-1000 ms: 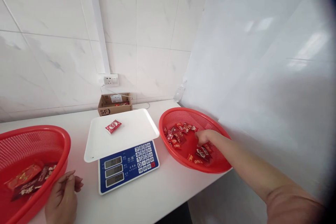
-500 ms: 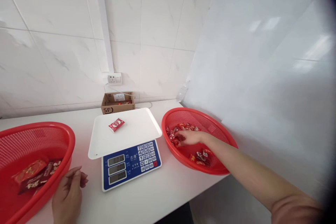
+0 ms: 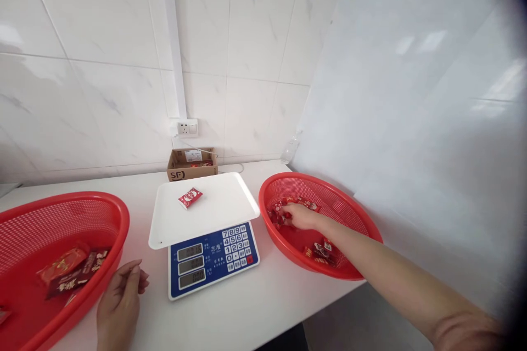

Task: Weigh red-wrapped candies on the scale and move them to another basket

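My right hand (image 3: 300,215) reaches into the red basket (image 3: 349,214) on the right, fingers curled down onto the heap of small red candy packets (image 3: 278,216) at its left side; what they grip is hidden. My left hand (image 3: 120,303) rests on the white counter beside the left red basket (image 3: 111,214), its fingers loosely curled and holding nothing. Between the baskets stands a blue-faced scale (image 3: 212,258) with a white tray (image 3: 222,205); one red packet (image 3: 190,197) lies on that tray.
The left basket holds a few larger red and dark packets (image 3: 69,269). A small cardboard box (image 3: 191,164) sits against the tiled wall below a socket (image 3: 187,129). A white panel (image 3: 411,120) closes off the right side. The counter's front edge runs just below the scale.
My right hand has slid leftward inside the right basket, from its middle to the packet heap at its left. My left hand stays on the counter. The view has shifted slightly.
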The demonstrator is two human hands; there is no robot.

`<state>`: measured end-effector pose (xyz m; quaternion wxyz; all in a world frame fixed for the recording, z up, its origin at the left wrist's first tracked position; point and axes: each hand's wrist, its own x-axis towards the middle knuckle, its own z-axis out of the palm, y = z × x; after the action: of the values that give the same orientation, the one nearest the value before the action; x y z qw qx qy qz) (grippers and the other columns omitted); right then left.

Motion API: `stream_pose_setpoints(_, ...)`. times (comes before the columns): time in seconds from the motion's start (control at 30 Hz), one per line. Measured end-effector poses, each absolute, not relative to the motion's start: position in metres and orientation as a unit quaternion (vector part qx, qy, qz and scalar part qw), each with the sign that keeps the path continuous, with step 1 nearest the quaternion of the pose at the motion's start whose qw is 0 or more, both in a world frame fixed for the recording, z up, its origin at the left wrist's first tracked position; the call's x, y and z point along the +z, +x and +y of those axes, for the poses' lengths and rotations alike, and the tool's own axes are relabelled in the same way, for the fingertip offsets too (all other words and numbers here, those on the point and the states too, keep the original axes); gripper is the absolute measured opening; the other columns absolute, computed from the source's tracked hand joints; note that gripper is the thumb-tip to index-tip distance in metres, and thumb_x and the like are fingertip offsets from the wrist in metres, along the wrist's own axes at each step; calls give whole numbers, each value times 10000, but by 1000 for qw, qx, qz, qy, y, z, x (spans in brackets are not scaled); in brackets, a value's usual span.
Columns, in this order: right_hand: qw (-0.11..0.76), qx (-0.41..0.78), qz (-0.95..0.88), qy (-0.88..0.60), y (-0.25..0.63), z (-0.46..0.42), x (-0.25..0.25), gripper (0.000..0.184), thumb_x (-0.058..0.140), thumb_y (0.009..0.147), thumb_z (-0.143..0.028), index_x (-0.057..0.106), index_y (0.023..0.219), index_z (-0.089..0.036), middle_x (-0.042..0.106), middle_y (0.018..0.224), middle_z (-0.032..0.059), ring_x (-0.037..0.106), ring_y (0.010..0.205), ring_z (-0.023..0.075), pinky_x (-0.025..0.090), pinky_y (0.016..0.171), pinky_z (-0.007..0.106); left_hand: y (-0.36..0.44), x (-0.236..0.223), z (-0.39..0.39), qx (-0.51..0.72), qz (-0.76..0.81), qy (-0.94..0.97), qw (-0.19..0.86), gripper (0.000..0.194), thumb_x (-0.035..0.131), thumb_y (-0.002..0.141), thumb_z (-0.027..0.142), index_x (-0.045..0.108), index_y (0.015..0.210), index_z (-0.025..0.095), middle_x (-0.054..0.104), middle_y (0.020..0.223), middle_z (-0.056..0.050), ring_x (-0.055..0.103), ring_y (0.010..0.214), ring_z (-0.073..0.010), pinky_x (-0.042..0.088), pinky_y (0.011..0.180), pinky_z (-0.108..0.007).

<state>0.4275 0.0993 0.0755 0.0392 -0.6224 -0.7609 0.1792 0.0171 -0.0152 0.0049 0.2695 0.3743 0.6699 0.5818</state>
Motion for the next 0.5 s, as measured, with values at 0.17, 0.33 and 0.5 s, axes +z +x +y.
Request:
stream_pose_setpoints(0.17,127,231,-719,-643,439,99,110,192,514,781,-161,599,950,-193,620,965,49,609,644,131,492,541,242,17,6,-14,575,672,379,271,402,521,686,557,566,889,213,552,736,4,524,637,-137,463,590,-267)
stream_pose_setpoints(0.33,265,209,-740,-581,397,98,150,206,563,767,-190,603,968,-220,587,1035,34,603,749,134,507,607,241,20,8,-13,582,661,386,274,408,525,678,560,559,883,209,546,707,3,520,612,-137,457,567,-264)
stream_pose_setpoints(0.5,228,258,-824,-450,316,103,153,221,582,761,-180,640,970,-223,557,1016,41,587,746,121,499,586,215,22,12,-15,610,641,376,274,392,541,673,536,557,864,194,536,664,3,505,574,-133,441,530,-257)
